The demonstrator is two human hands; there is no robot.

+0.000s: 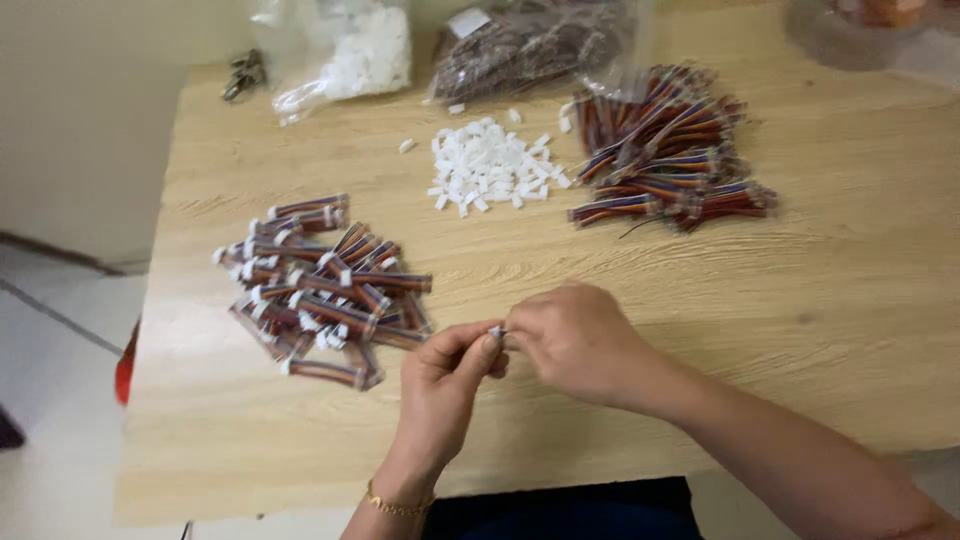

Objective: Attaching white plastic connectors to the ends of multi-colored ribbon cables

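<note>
Both hands meet over the near middle of a light wooden table (820,290). My left hand (445,385) and my right hand (575,340) pinch the same small white connector (496,330) between their fingertips; any wires on it are hidden inside the right hand. Just left of the hands lies a pile of short multicoloured wire bundles with white connectors fitted (320,290). Farther back at centre is a heap of loose white connectors (490,165). At the back right lies a pile of wire bundles without connectors (670,150).
A clear bag of white parts (350,50) and a bag of dark wires (530,40) lie along the far edge. A small metal object (242,75) sits at the far left corner. The table's left edge drops to a tiled floor (50,400).
</note>
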